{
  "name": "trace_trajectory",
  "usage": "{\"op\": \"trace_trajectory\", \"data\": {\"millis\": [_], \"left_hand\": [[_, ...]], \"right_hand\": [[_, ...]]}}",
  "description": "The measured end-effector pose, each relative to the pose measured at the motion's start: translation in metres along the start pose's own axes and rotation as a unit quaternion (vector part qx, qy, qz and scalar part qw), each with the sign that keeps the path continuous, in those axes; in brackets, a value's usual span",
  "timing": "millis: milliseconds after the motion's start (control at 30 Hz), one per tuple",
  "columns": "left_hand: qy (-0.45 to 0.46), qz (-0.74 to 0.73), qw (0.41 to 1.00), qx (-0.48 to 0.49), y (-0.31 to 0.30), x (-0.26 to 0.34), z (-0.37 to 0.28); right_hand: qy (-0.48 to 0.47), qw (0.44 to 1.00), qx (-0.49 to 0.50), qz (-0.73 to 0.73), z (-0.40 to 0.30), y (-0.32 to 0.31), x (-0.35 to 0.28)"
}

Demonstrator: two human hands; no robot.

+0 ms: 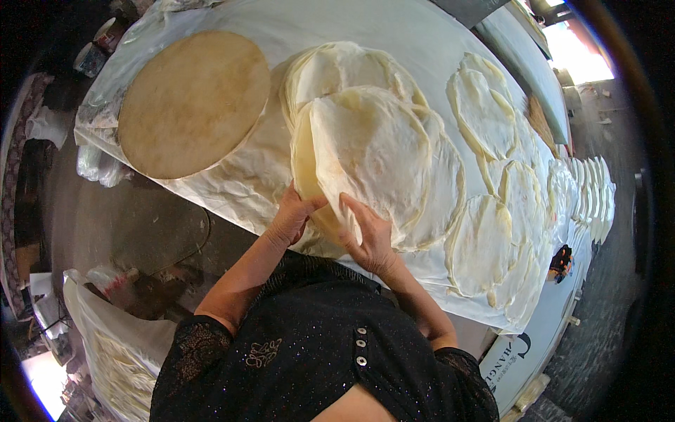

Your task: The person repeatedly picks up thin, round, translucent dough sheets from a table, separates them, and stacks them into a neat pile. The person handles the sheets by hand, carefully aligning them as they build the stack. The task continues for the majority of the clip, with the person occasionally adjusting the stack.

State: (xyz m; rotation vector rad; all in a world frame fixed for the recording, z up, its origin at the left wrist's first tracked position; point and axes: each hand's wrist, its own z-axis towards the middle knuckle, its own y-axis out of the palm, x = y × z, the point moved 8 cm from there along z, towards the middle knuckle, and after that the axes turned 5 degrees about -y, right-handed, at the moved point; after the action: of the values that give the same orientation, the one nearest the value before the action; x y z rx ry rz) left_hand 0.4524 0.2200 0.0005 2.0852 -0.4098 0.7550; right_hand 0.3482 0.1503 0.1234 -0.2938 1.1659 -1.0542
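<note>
Several thin, pale round flatbread-like sheets [379, 153] lie in overlapping piles before me. My left hand [296, 213] grips the lower left edge of the near pile, its thumb on the sheets. My right hand [367, 235] pinches the raised edge of an upper sheet, which stands folded away from the sheets under it, leaving a gap. Behind these lies another pile [343, 68], partly covered. A large round tan board [195, 105] rests on the white cloth at the left.
More piles of pale sheets [482, 245] spread over the right part of the cloth-covered table [422, 26]. Farther right are a brush or broom head [540, 124], a row of stacked pale sheets [593, 200] and a small black-and-orange object [560, 262]. A cloth-lined container [116, 364] stands at lower left.
</note>
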Motion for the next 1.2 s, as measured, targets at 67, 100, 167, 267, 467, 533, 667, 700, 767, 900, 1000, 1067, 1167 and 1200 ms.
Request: {"op": "trace_trajectory", "data": {"millis": [67, 100, 167, 267, 467, 533, 667, 700, 767, 900, 1000, 1067, 1167, 1200], "left_hand": [[0.006, 0.016, 0.999, 0.036, 0.001, -0.001, -0.001], [0.011, 0.013, 0.999, 0.050, 0.005, -0.001, -0.002], [-0.011, 0.004, 0.996, 0.091, 0.005, -0.004, -0.002], [-0.075, -0.016, 0.989, 0.129, -0.025, -0.022, 0.006], [-0.056, -0.062, 0.980, 0.183, -0.048, -0.023, 0.006], [-0.079, -0.054, 0.973, 0.210, -0.054, -0.021, 0.006], [-0.047, -0.059, 0.988, 0.133, -0.067, -0.034, 0.019], [-0.021, -0.078, 0.992, 0.098, -0.047, -0.021, 0.015], [-0.068, -0.043, 0.988, 0.131, -0.031, -0.021, 0.010], [-0.010, -0.119, 0.982, 0.150, -0.066, -0.020, 0.007], [-0.004, -0.105, 0.988, 0.112, -0.032, 0.004, 0.009], [-0.023, -0.076, 0.987, 0.140, -0.031, 0.010, 0.003], [0.053, -0.034, 0.998, 0.007, -0.019, 0.028, 0.001], [0.012, -0.048, 0.999, 0.020, -0.040, 0.012, 0.006]], "right_hand": [[0.032, 0.998, -0.015, -0.048, -0.006, 0.004, -0.004], [0.060, 0.996, -0.030, -0.064, -0.011, 0.002, -0.002], [0.149, 0.984, -0.087, -0.044, -0.022, 0.003, 0.018], [0.216, 0.973, -0.010, 0.079, -0.023, -0.032, 0.073], [0.350, 0.928, 0.009, 0.125, 0.059, -0.201, 0.207], [0.360, 0.928, -0.004, 0.093, 0.099, -0.248, 0.240], [0.278, 0.959, 0.047, -0.031, 0.177, -0.355, 0.301], [0.247, 0.964, 0.069, -0.069, 0.197, -0.378, 0.304], [0.088, 0.940, 0.126, -0.304, 0.223, -0.453, 0.324], [0.064, 0.890, 0.156, -0.423, 0.281, -0.425, 0.258], [0.045, 0.861, 0.100, -0.496, 0.270, -0.379, 0.289], [0.065, 0.907, 0.034, -0.414, 0.246, -0.325, 0.315], [0.091, 0.951, -0.037, -0.293, 0.190, -0.220, 0.317], [0.069, 0.967, -0.042, -0.240, 0.169, -0.186, 0.300]]}}
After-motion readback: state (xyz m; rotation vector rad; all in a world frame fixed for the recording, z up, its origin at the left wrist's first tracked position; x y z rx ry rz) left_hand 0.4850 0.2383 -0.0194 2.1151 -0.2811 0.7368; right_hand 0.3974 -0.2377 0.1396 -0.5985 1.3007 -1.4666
